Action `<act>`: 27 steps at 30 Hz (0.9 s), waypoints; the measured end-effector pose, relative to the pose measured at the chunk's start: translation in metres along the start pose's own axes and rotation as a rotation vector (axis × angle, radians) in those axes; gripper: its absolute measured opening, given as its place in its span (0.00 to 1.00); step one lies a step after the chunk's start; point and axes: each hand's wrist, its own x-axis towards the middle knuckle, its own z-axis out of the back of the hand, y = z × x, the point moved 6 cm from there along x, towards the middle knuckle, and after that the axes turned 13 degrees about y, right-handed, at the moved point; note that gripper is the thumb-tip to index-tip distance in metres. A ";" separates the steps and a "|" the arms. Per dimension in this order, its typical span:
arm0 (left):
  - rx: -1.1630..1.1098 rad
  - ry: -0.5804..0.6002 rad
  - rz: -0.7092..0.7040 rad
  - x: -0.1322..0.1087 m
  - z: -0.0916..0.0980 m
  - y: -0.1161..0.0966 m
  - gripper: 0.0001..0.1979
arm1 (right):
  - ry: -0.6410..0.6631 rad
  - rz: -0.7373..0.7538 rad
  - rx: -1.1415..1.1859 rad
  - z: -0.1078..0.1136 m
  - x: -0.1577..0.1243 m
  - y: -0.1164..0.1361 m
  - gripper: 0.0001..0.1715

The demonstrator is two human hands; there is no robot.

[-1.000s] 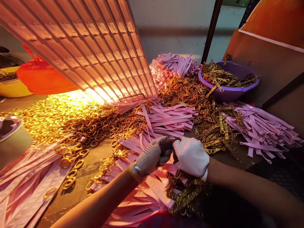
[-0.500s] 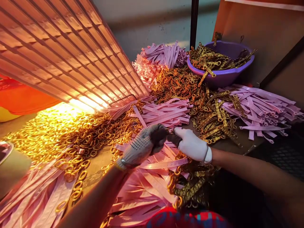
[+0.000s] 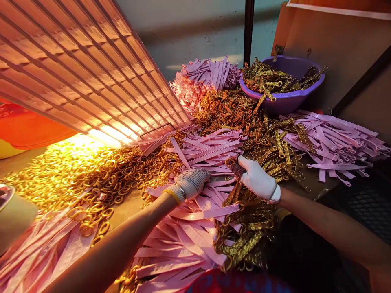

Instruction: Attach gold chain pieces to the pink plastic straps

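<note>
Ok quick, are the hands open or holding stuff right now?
Left hand: over pink straps; fingers hidden, can't tell.
Right hand: closed, seemingly on a gold ring.

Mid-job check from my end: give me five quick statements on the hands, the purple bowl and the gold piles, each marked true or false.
1. The left hand wears a glove with dark dots. True.
2. The left hand touches the right hand. False: a gap separates them.
3. The purple bowl holds gold chain pieces. True.
4. Every gold chain piece is inside the purple bowl. False: many lie outside it too.
5. The big heap of loose gold rings lies to the right of the purple bowl. False: it lies to the left, beyond the left hand.
</note>
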 end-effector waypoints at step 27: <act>-1.130 -0.096 -0.079 -0.049 -0.021 -0.067 0.22 | 0.243 -0.078 -0.676 -0.021 -0.013 0.025 0.15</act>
